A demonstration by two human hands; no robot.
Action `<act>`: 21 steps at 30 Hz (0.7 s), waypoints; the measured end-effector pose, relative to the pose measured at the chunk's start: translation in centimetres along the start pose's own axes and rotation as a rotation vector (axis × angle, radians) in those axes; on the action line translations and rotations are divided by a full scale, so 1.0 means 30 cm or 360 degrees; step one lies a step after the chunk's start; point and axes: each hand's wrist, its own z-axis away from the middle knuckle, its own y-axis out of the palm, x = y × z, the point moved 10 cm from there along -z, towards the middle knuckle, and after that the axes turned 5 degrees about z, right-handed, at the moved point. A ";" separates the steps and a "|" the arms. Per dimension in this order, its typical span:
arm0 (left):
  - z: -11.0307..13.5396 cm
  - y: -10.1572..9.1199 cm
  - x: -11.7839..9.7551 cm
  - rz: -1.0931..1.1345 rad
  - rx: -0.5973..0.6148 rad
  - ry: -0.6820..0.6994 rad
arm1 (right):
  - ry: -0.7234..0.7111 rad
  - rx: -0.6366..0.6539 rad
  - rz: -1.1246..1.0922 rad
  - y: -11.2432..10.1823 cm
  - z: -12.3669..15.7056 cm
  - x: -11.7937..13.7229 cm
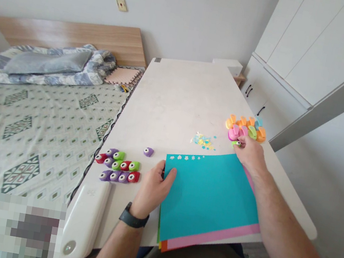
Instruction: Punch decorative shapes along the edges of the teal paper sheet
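A teal paper sheet (210, 192) lies on top of a stack of pink, orange and green sheets near the table's front edge; small shapes are punched along its far edge. My left hand (154, 187) rests at the sheet's left edge, thumb on the paper, fingers curled over the edge. My right hand (250, 153) reaches to the sheet's far right corner and pinches a small green punch (236, 143). Just beyond it sits a cluster of orange, pink, green and blue punches (246, 128). Paper confetti (203, 141) lies scattered past the sheet.
Several purple, green and red punches (118, 166) sit in rows left of the paper, a lone purple one (148, 152) nearby. A white device (85, 215) lies at the white table's (177, 99) front left corner. A bed (28, 122) stands to the left, white cabinets (292, 43) at the right.
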 end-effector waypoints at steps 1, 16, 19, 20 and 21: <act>0.000 0.001 0.000 0.0009 0.0001 0.0000 | 0.0008 0.0004 -0.0009 0.001 0.000 0.000; -0.003 -0.001 0.000 -0.0053 -0.0009 0.0012 | -0.0019 -0.0029 -0.0042 0.001 0.003 0.007; -0.002 -0.005 -0.003 -0.0039 -0.0035 -0.0003 | -0.0052 -0.0187 0.0022 -0.039 0.014 0.026; -0.001 -0.006 -0.006 -0.0041 -0.0039 0.0001 | -0.0069 -0.0275 0.0032 -0.060 0.020 0.035; 0.000 -0.006 -0.010 -0.0050 -0.0037 0.0011 | -0.0089 -0.0366 0.0033 -0.081 0.028 0.046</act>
